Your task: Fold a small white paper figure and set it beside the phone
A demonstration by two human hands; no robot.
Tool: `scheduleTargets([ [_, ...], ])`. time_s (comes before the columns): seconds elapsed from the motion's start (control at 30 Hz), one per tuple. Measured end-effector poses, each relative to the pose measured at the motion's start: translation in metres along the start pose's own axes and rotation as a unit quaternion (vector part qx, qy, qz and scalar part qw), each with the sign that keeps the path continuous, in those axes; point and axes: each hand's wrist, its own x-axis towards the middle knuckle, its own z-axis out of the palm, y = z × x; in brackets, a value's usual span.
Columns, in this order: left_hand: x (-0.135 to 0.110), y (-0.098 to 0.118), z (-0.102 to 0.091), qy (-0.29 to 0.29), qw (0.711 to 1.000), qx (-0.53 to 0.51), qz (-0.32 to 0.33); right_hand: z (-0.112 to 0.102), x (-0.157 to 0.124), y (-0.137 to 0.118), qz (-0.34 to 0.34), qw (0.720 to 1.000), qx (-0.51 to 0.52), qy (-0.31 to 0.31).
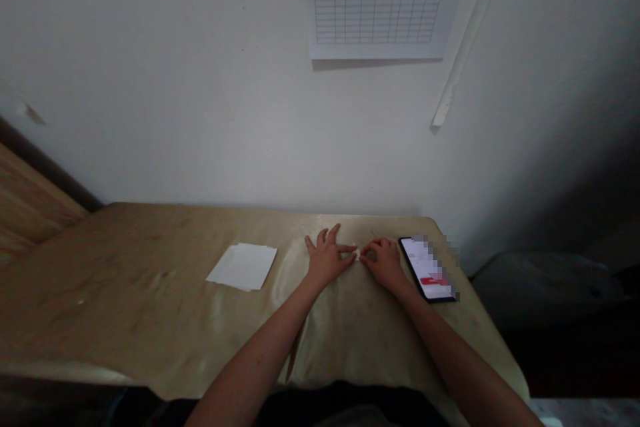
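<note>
My left hand (329, 257) pinches a small piece of white paper (357, 255) between thumb and index finger, its other fingers spread upward. From the other side, my right hand (383, 260) closes its fingertips on the same small paper. Both hands are just above or on the table; I cannot tell which. Much of the paper is hidden by the fingertips, so its shape is unclear. Left of my hands lies a loose stack of white paper sheets (243, 267). Close beside my right hand is a smartphone (425, 273) with its screen lit.
A tan cover with wrinkles lies over the table (165, 320), which stands against a pale wall (210, 100). A printed grid sheet (375, 0) hangs on the wall. Wooden furniture (35, 200) stands at the left; a dark bulky shape (550, 287) is beyond the right edge.
</note>
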Motion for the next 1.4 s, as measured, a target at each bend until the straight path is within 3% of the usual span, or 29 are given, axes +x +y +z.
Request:
scheduleTargets([
  [0.4,0.001,-0.007,0.005,-0.025,1.000,0.010,0.001,0.001,0.000,0.000,0.001,1.000,-0.004,0.004],
  [1.4,0.004,-0.014,0.008,-0.006,0.999,-0.031,0.028,0.003,0.002,0.003,-0.015,1.000,0.019,0.009],
])
